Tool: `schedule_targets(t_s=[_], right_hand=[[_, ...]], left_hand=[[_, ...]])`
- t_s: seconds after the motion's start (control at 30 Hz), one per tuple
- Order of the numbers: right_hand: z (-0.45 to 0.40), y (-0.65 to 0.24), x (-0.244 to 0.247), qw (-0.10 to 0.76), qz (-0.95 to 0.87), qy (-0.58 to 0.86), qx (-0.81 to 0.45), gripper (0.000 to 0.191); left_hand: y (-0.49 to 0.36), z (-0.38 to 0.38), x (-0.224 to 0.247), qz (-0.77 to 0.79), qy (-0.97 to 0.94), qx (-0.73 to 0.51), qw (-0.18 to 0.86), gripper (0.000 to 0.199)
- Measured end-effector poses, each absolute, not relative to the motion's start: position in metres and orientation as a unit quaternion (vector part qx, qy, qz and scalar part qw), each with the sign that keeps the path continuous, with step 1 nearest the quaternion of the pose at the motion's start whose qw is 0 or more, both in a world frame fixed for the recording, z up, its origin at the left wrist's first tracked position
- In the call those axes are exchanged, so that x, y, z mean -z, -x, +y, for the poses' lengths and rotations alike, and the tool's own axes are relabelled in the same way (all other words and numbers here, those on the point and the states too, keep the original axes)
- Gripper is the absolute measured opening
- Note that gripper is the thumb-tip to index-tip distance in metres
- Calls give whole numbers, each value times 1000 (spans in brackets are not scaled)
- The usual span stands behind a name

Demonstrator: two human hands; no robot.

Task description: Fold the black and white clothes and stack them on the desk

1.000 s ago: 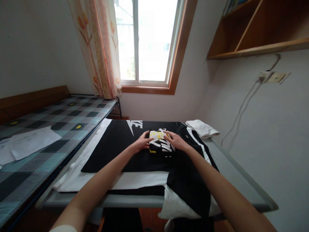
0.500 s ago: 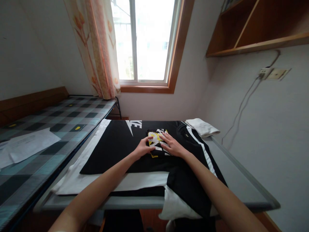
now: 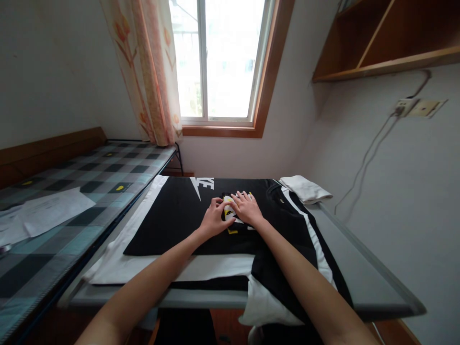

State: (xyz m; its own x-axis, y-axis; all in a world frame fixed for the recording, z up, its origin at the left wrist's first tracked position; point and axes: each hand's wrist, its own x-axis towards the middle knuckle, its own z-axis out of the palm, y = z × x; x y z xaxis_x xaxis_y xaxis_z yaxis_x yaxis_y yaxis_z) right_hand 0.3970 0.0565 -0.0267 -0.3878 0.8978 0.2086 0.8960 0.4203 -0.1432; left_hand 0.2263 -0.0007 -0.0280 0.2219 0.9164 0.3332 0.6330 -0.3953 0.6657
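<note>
A black and white T-shirt (image 3: 172,225) with a large white logo lies spread on the grey table, its collar toward the right. On its middle is a small patterned piece (image 3: 230,211) in black, white and yellow; I cannot tell whether it is a separate folded cloth or part of the shirt. My left hand (image 3: 216,218) rests at its left edge, fingers bent, thumb and index finger apart. Across its top and right side lies my right hand (image 3: 247,209), flat with fingers stretched out. Much of the piece is hidden under the hands.
A folded white cloth (image 3: 305,188) sits at the table's far right corner. One white sleeve (image 3: 268,302) hangs over the front edge of the table (image 3: 373,278). To the left stands a bed (image 3: 118,167) with checked covering and papers (image 3: 53,211). A wooden shelf (image 3: 388,62) juts out above right.
My right hand has slid left over the patterned piece, covering more of it and coming close to my left hand. The whole view has shifted slightly.
</note>
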Motion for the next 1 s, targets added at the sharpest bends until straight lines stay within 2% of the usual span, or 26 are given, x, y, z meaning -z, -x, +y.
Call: schedule_targets(t_s=[0.1,0.27,0.43,0.5,0.57,0.67,0.77,0.9,1.0], right_hand=[[52,-399,30,125,-839,529,12,61],[49,-415,30,120,-842,525,5,63],[41,-439,30,101,-810,577,-15,64],[34,-445,27,117,-779,616,8,62],[25,-450,21,128,-732,669,18,58],[14,-456,11,86,-673,732,-62,63],[8,-460,4,53,-660,731,-169,62],[0,-458,-2,170,-654,676,-294,43],[0,-464,-5,262,-591,635,-422,45]], left_hand=[[-220,-3,29,446,-840,-284,121,72],[-217,-1,39,423,-882,-170,116,100],[-214,0,41,433,-885,-137,102,110],[-214,1,40,433,-885,-137,99,106],[-214,2,38,441,-881,-148,93,92],[-215,4,36,461,-864,-187,75,68],[-217,5,37,469,-853,-222,53,58],[-217,5,37,476,-845,-241,41,53],[-216,4,35,476,-839,-259,43,49]])
